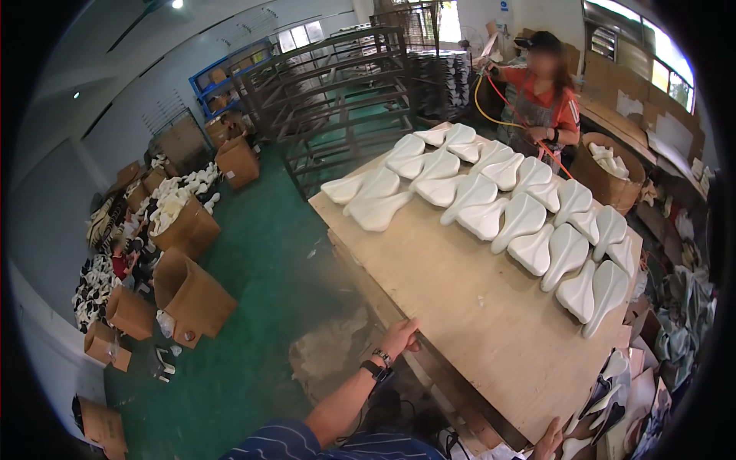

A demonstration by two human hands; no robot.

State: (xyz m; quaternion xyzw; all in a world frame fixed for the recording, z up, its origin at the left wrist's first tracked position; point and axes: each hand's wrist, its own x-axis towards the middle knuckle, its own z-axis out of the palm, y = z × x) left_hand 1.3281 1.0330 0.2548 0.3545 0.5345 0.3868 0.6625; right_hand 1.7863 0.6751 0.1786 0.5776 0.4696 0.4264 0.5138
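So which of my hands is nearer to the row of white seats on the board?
Right. The right hand grips the board's near corner, below the closest seats; the left hand holds the left edge, farther off.

The left hand [400,336] grips the near edge of the big wooden board [468,307]. White seat shapes [529,218] lie in rows on its far side.
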